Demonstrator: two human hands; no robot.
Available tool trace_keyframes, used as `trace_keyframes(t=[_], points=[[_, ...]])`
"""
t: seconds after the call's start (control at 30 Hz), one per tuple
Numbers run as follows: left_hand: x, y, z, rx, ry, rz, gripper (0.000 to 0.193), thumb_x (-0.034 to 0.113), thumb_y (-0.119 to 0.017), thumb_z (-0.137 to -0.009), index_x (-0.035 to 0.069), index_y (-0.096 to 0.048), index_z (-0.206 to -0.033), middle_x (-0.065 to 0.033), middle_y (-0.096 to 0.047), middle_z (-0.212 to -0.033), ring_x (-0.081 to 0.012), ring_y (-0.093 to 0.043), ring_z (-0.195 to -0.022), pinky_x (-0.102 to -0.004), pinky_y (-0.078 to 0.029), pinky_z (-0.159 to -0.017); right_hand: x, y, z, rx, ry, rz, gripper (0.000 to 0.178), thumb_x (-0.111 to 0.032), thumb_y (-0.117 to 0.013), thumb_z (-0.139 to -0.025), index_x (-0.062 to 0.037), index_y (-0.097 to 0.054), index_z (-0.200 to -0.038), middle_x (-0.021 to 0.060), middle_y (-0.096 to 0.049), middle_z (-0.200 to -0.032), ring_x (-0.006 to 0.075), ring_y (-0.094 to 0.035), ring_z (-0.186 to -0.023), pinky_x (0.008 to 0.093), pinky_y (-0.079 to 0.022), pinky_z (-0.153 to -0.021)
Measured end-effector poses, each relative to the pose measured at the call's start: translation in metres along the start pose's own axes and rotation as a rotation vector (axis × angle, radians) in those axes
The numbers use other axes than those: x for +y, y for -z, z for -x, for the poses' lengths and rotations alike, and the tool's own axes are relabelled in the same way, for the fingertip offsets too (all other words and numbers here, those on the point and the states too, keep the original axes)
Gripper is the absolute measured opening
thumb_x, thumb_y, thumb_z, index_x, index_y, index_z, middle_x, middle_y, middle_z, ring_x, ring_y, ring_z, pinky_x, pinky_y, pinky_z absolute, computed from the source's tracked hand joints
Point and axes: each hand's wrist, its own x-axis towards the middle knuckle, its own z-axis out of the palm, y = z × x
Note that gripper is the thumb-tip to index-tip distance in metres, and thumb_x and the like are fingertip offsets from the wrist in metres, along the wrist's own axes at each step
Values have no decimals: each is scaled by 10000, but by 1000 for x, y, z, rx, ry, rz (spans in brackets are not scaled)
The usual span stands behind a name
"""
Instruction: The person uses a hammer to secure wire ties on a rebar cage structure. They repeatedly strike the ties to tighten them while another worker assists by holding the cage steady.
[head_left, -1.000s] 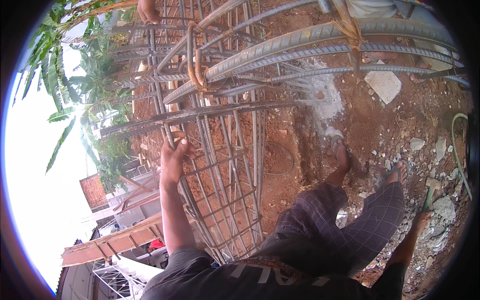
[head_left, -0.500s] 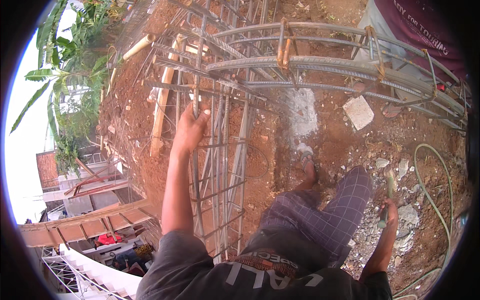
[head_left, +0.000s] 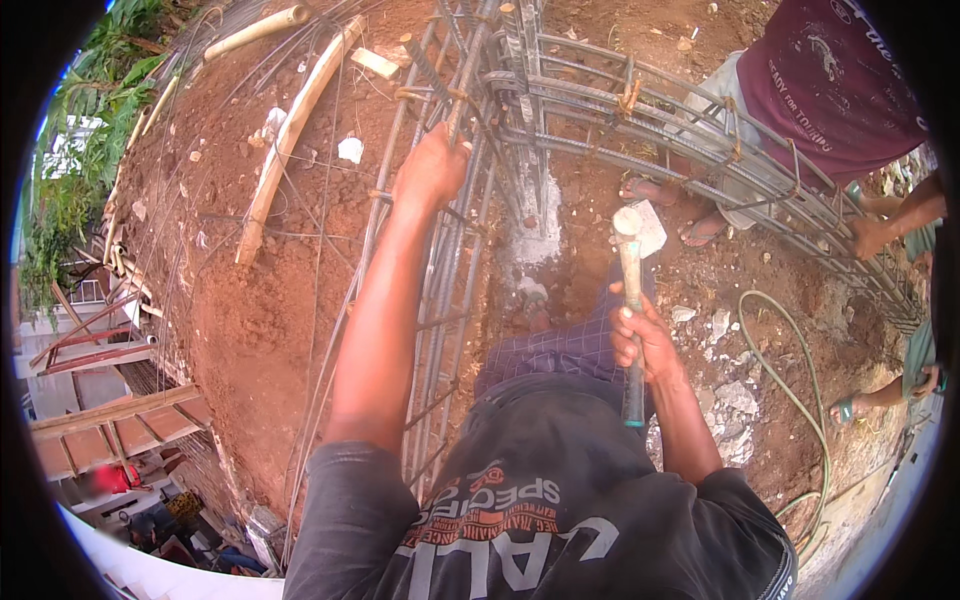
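Observation:
My left hand point(head_left: 432, 172) is closed around a steel bar at the far end of a long rebar cage point(head_left: 433, 300), close to where upright column bars point(head_left: 520, 120) meet it. In my right hand point(head_left: 648, 338) is a hammer point(head_left: 632, 275), gripped by its handle and raised in front of my body. The pale, worn hammer head points away from me, apart from the bars. A second, curved rebar cage point(head_left: 600, 105) joins at the column and runs off to the right, with rusty ties around it.
A person in a maroon shirt point(head_left: 820, 85) stands behind the curved cage; another person's hand point(head_left: 880, 235) rests on its right end. A wooden plank point(head_left: 300, 125) lies on red soil at left. A green hose point(head_left: 815, 420) curls near broken concrete point(head_left: 735, 400).
My right hand has brought the hammer up from low at the right to in front of me. My left hand still grips rebar. The view has shifted, showing more people at right.

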Motion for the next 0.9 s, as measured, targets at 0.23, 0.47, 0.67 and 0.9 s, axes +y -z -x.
trace_keyframes(t=[0.23,0.47,0.67,0.9], points=[[4,8,-2,34,118,63,466,390,-498,-937,-6,-570,-1172,-276,-658,-1102,-425,-617,-1077,-492,-447,-936,13,-102,-103,-130,-263,-414,235,-183,-614,-918,-119,-537,-1130,-52,-489,-730,36,-454,-554,192,-409,-453],[-10,0,-6,283,53,458,451,379,-458,-954,-27,-571,-1116,-274,-656,-1028,-433,-613,-1006,-480,-435,-905,27,-135,-134,11,-185,-254,102,-202,-591,-911,-129,-563,-976,-78,-485,-680,24,-449,-540,185,-413,-451],[-25,0,-6,282,-5,579,470,403,-459,-980,-26,-554,-1147,-181,-624,-1029,-276,-610,-955,-380,-483,-819,3,-142,-148,-137,-142,-191,211,-205,-582,-924,-97,-543,-1101,-53,-484,-717,45,-464,-518,212,-416,-420],[-5,22,11,215,-44,856,424,372,-491,-998,17,-555,-1220,-127,-598,-1139,-220,-600,-1043,-354,-503,-876,26,-56,-83,-479,-373,-357,351,-194,-556,-972,-62,-474,-1287,-16,-448,-749,65,-482,-532,219,-444,-413]])
